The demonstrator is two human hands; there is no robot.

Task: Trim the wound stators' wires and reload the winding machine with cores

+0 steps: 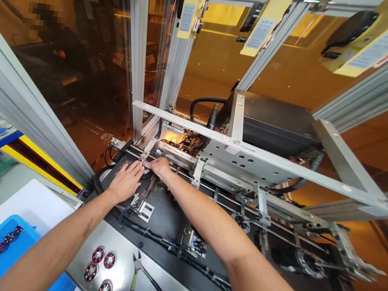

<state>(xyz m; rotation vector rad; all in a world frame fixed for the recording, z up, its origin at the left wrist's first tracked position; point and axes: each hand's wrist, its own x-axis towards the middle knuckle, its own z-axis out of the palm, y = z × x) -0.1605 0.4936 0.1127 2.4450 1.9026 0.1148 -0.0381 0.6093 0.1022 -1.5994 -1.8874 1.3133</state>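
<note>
My left hand (126, 183) reaches over the far left end of the black machine bed (174, 205). Its fingers are stretched out, with the tips at a small round metal fixture (146, 171). Just to the right, my right hand (160, 168) has its fingers bent together at the same fixture. Whatever they pinch, if anything, is hidden. A metal arm (150, 146) stands right behind both hands. Nearer the front, a slotted metal bracket (145, 211) is fixed to the bed.
Several ring-shaped motor stators (110, 260) and green-handled cutting pliers (138, 264) lie on the steel front plate. A blue tray (14, 223) holds a row of stators at lower left. A metal crossbar (261, 155) spans behind the bed; frame posts (134, 54) rise around it.
</note>
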